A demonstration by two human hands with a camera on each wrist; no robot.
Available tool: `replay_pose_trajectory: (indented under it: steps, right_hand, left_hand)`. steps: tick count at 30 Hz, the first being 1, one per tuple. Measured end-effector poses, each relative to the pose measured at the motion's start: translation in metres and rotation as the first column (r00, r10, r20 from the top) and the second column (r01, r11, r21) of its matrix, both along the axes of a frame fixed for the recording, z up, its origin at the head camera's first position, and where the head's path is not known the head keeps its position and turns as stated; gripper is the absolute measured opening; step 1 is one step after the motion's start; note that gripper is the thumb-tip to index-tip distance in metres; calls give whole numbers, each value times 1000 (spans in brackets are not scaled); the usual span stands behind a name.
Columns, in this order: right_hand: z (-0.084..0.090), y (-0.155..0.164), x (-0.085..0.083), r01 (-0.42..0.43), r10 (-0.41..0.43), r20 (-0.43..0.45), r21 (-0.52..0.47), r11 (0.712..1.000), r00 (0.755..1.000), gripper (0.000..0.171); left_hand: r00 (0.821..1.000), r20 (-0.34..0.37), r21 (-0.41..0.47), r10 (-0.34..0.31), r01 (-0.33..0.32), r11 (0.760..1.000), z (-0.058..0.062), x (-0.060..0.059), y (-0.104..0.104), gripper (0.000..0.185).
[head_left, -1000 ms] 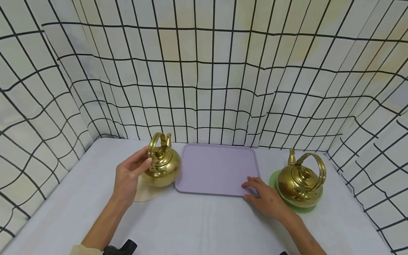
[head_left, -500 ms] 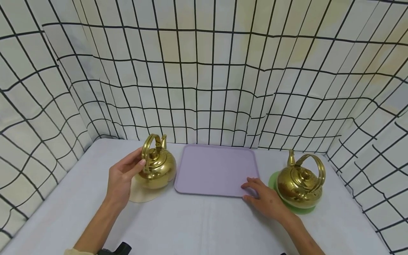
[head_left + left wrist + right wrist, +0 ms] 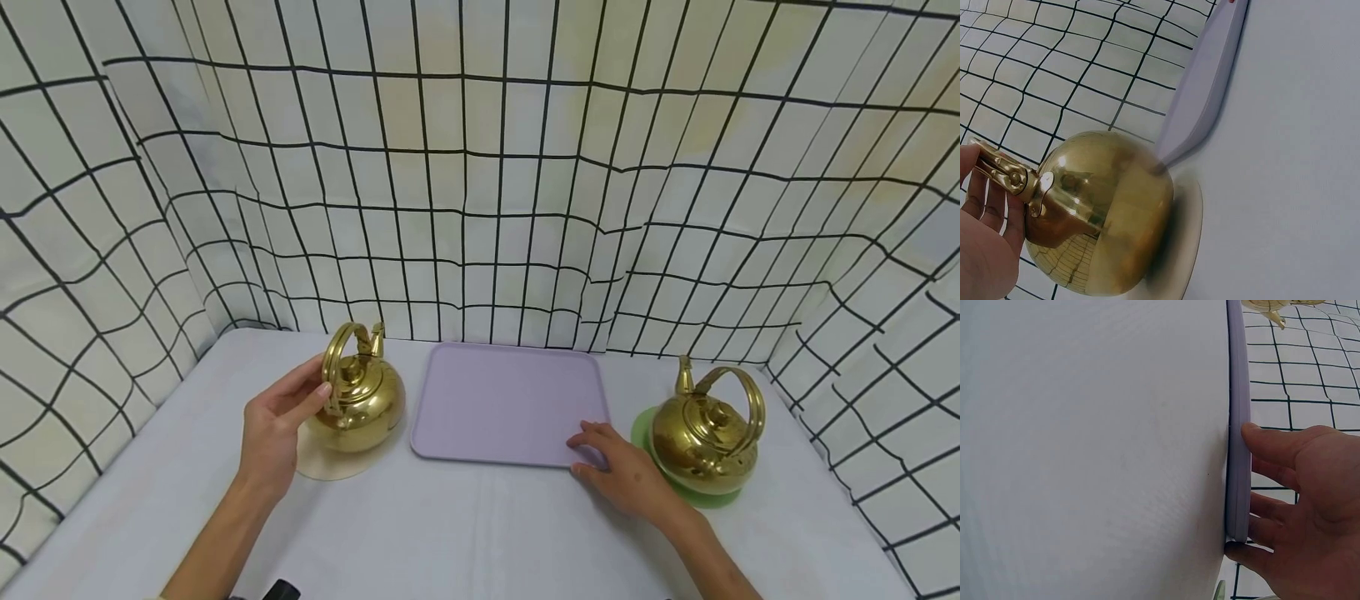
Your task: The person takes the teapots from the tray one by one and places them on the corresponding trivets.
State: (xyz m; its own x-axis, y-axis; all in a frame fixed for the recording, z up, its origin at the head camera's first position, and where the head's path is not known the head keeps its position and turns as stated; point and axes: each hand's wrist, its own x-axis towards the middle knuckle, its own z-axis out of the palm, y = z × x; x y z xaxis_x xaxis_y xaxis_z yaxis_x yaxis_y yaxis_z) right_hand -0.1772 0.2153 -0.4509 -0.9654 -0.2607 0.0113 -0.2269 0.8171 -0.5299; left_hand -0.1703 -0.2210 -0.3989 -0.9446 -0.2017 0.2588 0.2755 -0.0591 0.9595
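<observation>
My left hand (image 3: 276, 421) grips the handle of a shiny brass kettle (image 3: 366, 414), thumb on the near side and fingers behind. The kettle is over a round cream mat (image 3: 330, 465), its spout toward the back; in the left wrist view a dark shadow lies between its base and the mat. A lilac tray (image 3: 510, 404) lies flat in the middle. My right hand (image 3: 626, 475) rests at the tray's front right corner, fingers loosely spread, thumb at the front edge in the right wrist view.
On a round green mat (image 3: 712, 499) at the right stands a second brass kettle (image 3: 701, 446), close beside my right hand. White walls (image 3: 480, 200) with a black grid rise behind and on both sides of the white-covered table (image 3: 465, 533).
The left hand has carried its kettle leftward and slightly toward me, away from the tray's edge and over the cream mat. The right hand and the tray have stayed put.
</observation>
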Motion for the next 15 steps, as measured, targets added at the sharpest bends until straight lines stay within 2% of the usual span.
replay_pose_trajectory:
  steps: [15]
  right_hand:
    - [0, 0, 1, 2, -2, 10, -7, 1000, 1000, 29]
  left_hand:
    - [1000, -4, 29, 31, -31, 999, -5, 6, -9, 42]
